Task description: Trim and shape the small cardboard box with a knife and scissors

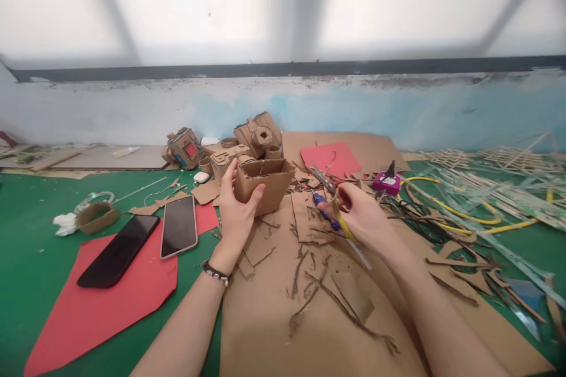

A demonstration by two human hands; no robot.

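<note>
My left hand [236,212] grips the near left corner of a small open cardboard box [265,184], thumb on its front wall. My right hand [360,216] is closed on a pair of scissors [326,188] with blue and yellow handles, blades pointing up and left toward the box. Both hands hover over a large brown cardboard sheet [283,324] strewn with thin cardboard offcuts. A dark bead bracelet sits on my left wrist.
Two phones [179,225] lie on a red sheet [97,306] at the left. Cardboard models [259,136] stand behind the box, with another red sheet [329,158] and a purple glue gun [387,181]. Yellow cables and stick bundles [486,188] crowd the right. A tape ring [95,217] lies far left.
</note>
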